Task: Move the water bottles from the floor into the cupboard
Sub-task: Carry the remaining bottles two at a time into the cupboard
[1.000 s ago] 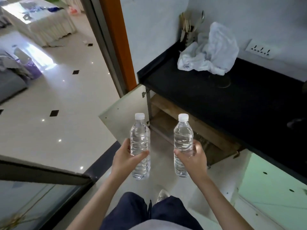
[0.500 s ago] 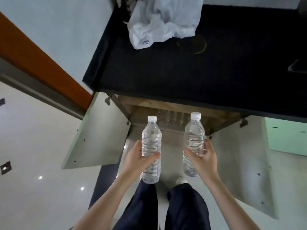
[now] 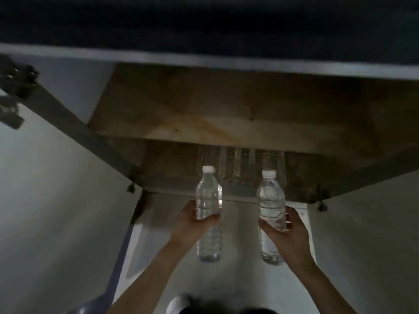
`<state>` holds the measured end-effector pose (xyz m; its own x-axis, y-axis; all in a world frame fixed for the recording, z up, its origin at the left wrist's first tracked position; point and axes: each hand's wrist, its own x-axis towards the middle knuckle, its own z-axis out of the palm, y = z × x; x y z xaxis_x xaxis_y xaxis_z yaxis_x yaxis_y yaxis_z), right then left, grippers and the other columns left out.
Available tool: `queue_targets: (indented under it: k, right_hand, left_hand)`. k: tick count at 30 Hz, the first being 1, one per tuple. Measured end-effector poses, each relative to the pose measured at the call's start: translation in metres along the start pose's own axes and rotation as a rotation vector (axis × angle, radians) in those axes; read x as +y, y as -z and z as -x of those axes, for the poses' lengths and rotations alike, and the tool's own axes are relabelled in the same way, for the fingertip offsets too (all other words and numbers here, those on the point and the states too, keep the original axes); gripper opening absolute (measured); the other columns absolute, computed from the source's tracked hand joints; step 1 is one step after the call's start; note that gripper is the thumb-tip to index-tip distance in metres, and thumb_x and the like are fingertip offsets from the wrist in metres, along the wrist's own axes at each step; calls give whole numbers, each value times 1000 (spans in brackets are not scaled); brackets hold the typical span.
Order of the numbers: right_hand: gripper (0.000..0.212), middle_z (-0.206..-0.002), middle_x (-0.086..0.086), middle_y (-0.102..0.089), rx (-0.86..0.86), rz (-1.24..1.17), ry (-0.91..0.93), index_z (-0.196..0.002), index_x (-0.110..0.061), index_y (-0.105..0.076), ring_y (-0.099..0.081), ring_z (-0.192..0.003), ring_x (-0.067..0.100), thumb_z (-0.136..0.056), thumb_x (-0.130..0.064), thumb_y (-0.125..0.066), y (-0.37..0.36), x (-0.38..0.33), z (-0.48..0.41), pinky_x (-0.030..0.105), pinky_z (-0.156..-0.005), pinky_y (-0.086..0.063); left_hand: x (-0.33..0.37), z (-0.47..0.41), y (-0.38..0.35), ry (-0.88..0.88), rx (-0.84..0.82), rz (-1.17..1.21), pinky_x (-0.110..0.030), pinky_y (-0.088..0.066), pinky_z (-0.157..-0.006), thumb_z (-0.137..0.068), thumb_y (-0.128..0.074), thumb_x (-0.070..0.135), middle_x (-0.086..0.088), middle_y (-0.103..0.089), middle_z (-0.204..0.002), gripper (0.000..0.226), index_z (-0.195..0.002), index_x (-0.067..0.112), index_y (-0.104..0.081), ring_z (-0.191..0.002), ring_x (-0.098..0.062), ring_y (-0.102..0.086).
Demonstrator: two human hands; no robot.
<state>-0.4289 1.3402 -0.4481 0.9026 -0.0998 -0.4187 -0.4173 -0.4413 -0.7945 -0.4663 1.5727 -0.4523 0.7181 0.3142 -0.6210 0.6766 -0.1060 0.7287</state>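
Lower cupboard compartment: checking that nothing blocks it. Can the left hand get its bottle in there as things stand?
Probably yes. The left hand holds its bottle upright before the lower compartment, the left door stands open, and bare space shows beside the stored bottles at the back.

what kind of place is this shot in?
Probably a home kitchen or utility area: a low cupboard with a wooden shelf under a dark countertop, clear bottles stored beneath the shelf, and a pale floor.
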Motion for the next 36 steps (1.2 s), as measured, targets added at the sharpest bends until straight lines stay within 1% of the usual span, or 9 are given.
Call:
queue_targets:
  k: [5,8,11,14,18,23,27,33,36]
  right_hand:
    - [44,-97,-17,-64,26,4,95,-106,-24,-58,-63,-88,12,-72,-30,-85,-66,73,-102,17,-75,-42]
    - [40,-92,-15,-69,11,-41,174,-103,-24,-63,-65,-79,0,-71,-25,-86,-100,98,-154,11,-66,-44]
    - [34,-86,-11,-71,-17,-118,254,-101,-18,-64,-67,-71,-5,-74,-11,-84,-125,105,-188,6,-59,-47]
    - [34,-82,-11,-73,-23,-170,302,-100,-20,-66,-68,-70,-5,-74,-8,-83,-141,101,-208,5,-58,-47]
    - [36,-85,-13,-71,-24,-154,270,-104,-19,-64,-67,-69,-5,-74,-19,-84,-155,76,-225,7,-55,-45]
    - [30,-85,-13,-74,0,-85,285,-101,-23,-69,-69,-79,3,-76,-37,-79,-169,46,-243,19,-63,-48]
    - [27,-77,-10,-71,3,-39,260,-91,-21,-71,-64,-70,6,-79,-46,-75,-179,28,-251,17,-53,-37]
    - [31,-85,-5,-74,17,-98,198,-92,-18,-74,-66,-79,8,-78,-46,-75,-189,23,-267,18,-58,-41]
    - [25,-88,-3,-75,-39,-107,202,-97,-18,-75,-65,-76,5,-82,-38,-73,-183,27,-267,14,-53,-43]
  left_hand:
    - [-59,-123,-33,-121,33,-2,-39,-59,-77,-53,-83,52,10,-75,-81,47,-90,29,-66,-74,-10,-72]
    - [-77,-185,-44,-214,65,-9,-31,-58,-70,-67,-87,33,10,-75,-76,30,-88,25,-68,-71,-7,-72]
    - [-79,-225,-48,-258,82,39,-26,-57,-66,-71,-86,28,8,-76,-74,26,-88,19,-69,-71,-7,-73]
    - [-71,-248,-47,-281,90,74,-29,-59,-71,-71,-85,34,8,-77,-78,29,-93,19,-72,-74,-10,-74]
    - [-48,-262,-39,-323,106,78,-11,-48,-52,-78,-80,28,10,-75,-71,10,-83,22,-74,-64,-2,-70]
    - [-28,-280,-32,-329,117,53,-23,-49,-62,-76,-81,34,10,-74,-68,16,-76,20,-73,-66,-7,-71]
    - [-19,-297,-33,-312,134,64,-29,-52,-69,-74,-81,41,7,-72,-63,25,-72,18,-72,-70,-14,-70]
    - [-20,-306,-38,-307,151,85,-22,-42,-59,-73,-81,46,10,-72,-73,28,-76,20,-72,-76,-6,-66]
    - [-26,-308,-43,-339,182,68,-25,-51,-67,-72,-82,44,11,-73,-72,25,-72,21,-72,-77,-8,-69]
